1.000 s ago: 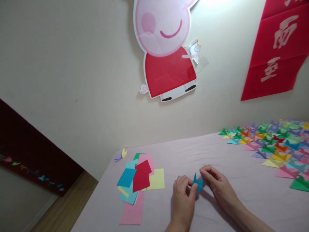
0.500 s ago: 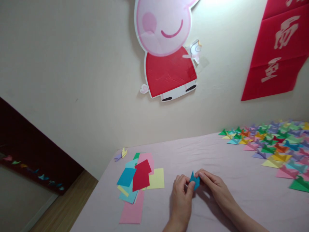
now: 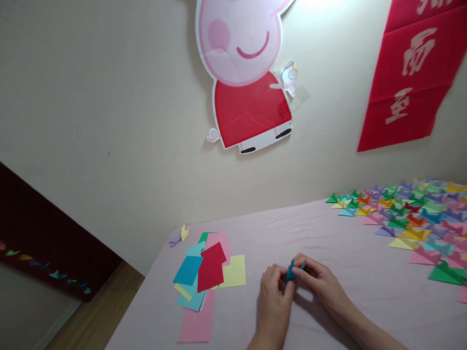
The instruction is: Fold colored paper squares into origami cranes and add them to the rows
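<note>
Since half a second ago, the right hand's [image 3: 323, 284] thumb has come across the blue folded paper [image 3: 291, 273], which now shows narrower. Left-hand [image 3: 275, 294] and right-hand grips both pinch it, between them above the wrinkled cloth [image 3: 270, 243]. Its long axis runs roughly upright, one tip pointing away from the person, another rightward; fingers hide the rest. Crisp, winged paper shapes [image 3: 414, 233] are cut off at right.

left grip [image 3: 274, 291] + right grip [image 3: 316, 279]: pinching blue folded paper [image 3: 290, 273] | coloured sheets [image 3: 211, 268]: at left
</note>
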